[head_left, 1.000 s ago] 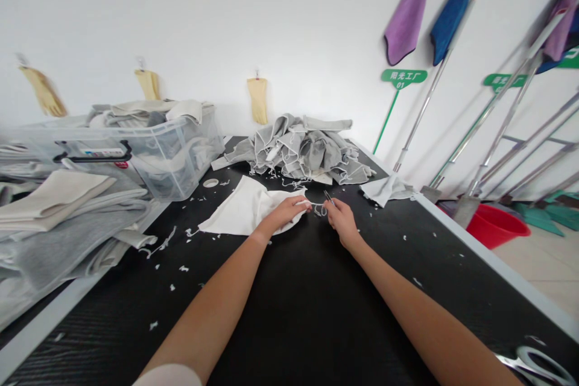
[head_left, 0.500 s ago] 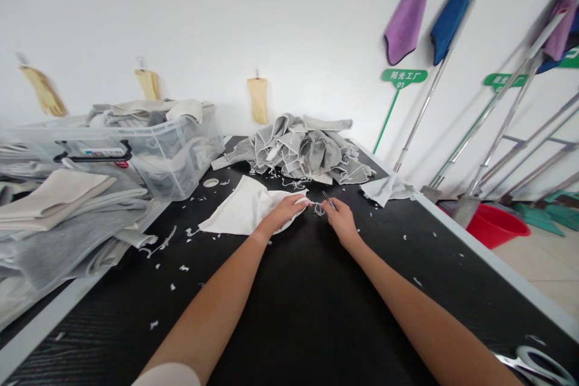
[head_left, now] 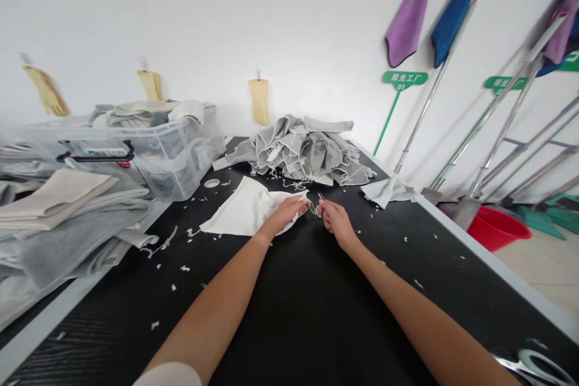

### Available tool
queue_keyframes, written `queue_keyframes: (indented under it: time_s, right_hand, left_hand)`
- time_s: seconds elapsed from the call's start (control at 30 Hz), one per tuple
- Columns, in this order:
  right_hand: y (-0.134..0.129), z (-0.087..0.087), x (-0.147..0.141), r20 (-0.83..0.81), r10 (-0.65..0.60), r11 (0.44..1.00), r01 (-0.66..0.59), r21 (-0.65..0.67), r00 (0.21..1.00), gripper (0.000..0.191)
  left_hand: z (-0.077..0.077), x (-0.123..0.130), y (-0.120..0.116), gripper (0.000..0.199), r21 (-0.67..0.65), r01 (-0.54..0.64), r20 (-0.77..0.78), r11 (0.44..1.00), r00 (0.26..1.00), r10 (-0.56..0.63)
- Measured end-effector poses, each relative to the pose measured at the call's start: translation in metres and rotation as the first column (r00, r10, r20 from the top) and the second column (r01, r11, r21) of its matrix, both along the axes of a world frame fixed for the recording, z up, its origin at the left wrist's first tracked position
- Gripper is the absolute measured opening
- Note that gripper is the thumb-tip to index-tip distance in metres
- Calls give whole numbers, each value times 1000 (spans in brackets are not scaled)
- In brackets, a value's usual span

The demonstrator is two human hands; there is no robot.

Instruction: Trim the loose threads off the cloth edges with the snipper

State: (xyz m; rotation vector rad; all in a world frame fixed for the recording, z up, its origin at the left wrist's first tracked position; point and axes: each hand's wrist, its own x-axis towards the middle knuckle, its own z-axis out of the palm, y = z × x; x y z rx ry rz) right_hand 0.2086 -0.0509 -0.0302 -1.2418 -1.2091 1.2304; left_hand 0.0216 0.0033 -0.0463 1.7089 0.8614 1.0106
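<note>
A white cloth (head_left: 246, 208) lies on the black tabletop (head_left: 289, 307), its right corner pinched in the fingers of my left hand (head_left: 288, 212). Loose thread hangs off that corner into the small gap between my hands. My right hand (head_left: 335, 222) is closed around a small metal tool (head_left: 321, 196), whose tips point up and left; most of it is hidden in my fingers. Some thread touches the fingertips of my right hand. Behind both hands rises a heap of grey and white cloths (head_left: 303, 148).
On the left stand a clear plastic box (head_left: 167, 160) full of cloths and a stack of folded cloths (head_left: 90, 211). A small cloth (head_left: 389, 190) lies at the right edge. Scissors (head_left: 536, 368) rest at lower right. Thread scraps dot the table. A red bucket (head_left: 497, 228) is beyond.
My right hand has moved slightly left, closer to my left hand, and its fingers have curled further around the tool. The white cloth has stayed nearly where it was.
</note>
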Motion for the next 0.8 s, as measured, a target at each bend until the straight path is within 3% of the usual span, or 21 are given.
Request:
queue_keyframes:
  time_s: [0.1,0.23,0.43,0.8]
  right_hand:
    - [2,-1,-10,-114,27,996,-36,-81,993,42]
    - [1,-2,-16,-264,88,950,-161,-268,961,42]
    - [0,-2,-15,-314,130,935,-222,-278,941,40]
    - [0,-3,-17,-228,169,930,-232,-287,959,41]
  left_hand:
    - [-6,3,6,32,-92,36,92,995,995,-27]
    - [-8,6,10,31,-145,98,220,985,973,-65]
    - [-8,2,12,33,-36,95,115,995,989,-90]
    - [-4,1,9,39,55,64,-1,996,998,-64]
